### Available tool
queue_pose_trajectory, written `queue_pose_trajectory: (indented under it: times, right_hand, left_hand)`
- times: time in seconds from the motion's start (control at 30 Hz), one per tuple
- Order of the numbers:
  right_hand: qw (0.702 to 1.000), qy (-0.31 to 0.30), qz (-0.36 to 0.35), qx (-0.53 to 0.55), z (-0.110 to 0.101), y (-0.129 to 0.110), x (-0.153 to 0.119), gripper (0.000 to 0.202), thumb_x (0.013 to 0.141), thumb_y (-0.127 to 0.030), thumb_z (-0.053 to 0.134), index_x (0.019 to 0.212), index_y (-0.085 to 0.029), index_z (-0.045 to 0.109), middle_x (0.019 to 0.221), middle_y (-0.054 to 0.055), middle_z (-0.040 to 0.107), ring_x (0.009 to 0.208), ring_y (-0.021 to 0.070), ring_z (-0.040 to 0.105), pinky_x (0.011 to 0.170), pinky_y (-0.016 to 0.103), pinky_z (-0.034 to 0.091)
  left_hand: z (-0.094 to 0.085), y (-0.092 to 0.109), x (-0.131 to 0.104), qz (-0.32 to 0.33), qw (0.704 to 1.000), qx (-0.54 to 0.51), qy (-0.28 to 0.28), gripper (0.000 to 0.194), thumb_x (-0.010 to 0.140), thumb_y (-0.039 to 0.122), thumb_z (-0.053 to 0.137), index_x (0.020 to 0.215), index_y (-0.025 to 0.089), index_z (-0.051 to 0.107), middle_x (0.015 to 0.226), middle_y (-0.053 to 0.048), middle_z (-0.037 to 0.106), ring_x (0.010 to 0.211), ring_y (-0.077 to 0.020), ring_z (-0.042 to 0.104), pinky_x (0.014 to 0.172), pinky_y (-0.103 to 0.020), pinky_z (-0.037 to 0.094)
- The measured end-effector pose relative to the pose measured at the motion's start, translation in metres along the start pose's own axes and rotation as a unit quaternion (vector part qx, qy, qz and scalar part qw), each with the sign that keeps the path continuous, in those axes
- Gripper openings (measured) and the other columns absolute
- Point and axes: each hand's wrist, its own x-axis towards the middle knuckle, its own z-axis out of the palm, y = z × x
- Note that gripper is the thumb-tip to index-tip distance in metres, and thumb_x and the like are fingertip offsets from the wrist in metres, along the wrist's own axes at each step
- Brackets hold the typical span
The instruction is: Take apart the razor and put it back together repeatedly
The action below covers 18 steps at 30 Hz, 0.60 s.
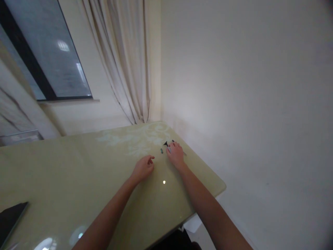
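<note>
On the pale yellow-green table (85, 166), my left hand (143, 167) rests with fingers loosely curled and apart, holding nothing visible. Farther right, my right hand (175, 154) lies over small items near the table's far right corner, its fingers bent down around a light grey thing (169, 149) that is mostly hidden. A small black object (165, 143) sits just beyond its thumb side. Between the two hands lies a small dark rectangular piece (161, 151). Another small dark piece (173, 141) shows just past my right fingertips.
A wall (234, 104) runs along the table's right side. Behind the table hang beige curtains (125, 59) beside a dark-framed window (59, 48). A black flat object (13, 218) lies at the lower left. Something black (177, 240) is below the front edge.
</note>
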Motion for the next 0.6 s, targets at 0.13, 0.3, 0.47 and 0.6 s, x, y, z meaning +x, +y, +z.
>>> queue_pose_trajectory:
  times: [0.13, 0.3, 0.47, 0.6]
  right_hand:
    - [1.000, 0.002, 0.002, 0.024, 0.001, 0.001, -0.004, 0.022, 0.098, -0.029, 0.055, 0.112, -0.018, 0.069, 0.116, 0.015, 0.066, 0.113, 0.0315, 0.056, 0.099, 0.042, 0.042]
    - [0.998, 0.018, 0.010, 0.065, 0.004, 0.010, -0.010, 0.019, 0.097, -0.027, 0.056, 0.110, -0.019, 0.069, 0.114, 0.015, 0.066, 0.112, 0.0318, 0.057, 0.098, 0.042, 0.046]
    - [0.996, 0.004, 0.017, 0.083, 0.009, 0.005, -0.009, 0.020, 0.096, -0.027, 0.057, 0.110, -0.018, 0.069, 0.112, 0.016, 0.066, 0.111, 0.0324, 0.058, 0.099, 0.044, 0.047]
    - [0.996, -0.007, 0.013, 0.084, 0.010, 0.002, -0.008, 0.023, 0.095, -0.027, 0.059, 0.112, -0.015, 0.069, 0.113, 0.016, 0.065, 0.113, 0.0323, 0.057, 0.100, 0.043, 0.047]
  left_hand:
    - [0.011, 0.006, 0.041, -0.058, 0.997, 0.049, -0.009, 0.062, 0.078, 0.040, 0.073, 0.136, 0.022, 0.062, 0.131, -0.015, 0.066, 0.121, -0.0335, 0.060, 0.101, -0.047, 0.043]
    - [0.027, 0.017, 0.065, -0.091, 0.993, 0.072, -0.009, 0.066, 0.077, 0.056, 0.073, 0.136, 0.030, 0.066, 0.141, -0.017, 0.059, 0.130, -0.0440, 0.050, 0.102, -0.058, 0.039]
    - [0.034, 0.018, 0.070, -0.084, 0.994, 0.074, 0.012, 0.045, 0.084, 0.054, 0.069, 0.122, 0.031, 0.074, 0.135, -0.014, 0.062, 0.125, -0.0399, 0.053, 0.103, -0.057, 0.038]
    - [0.036, 0.015, 0.068, -0.066, 0.995, 0.071, 0.031, 0.036, 0.088, 0.050, 0.067, 0.111, 0.025, 0.077, 0.126, -0.015, 0.066, 0.122, -0.0369, 0.056, 0.101, -0.053, 0.041]
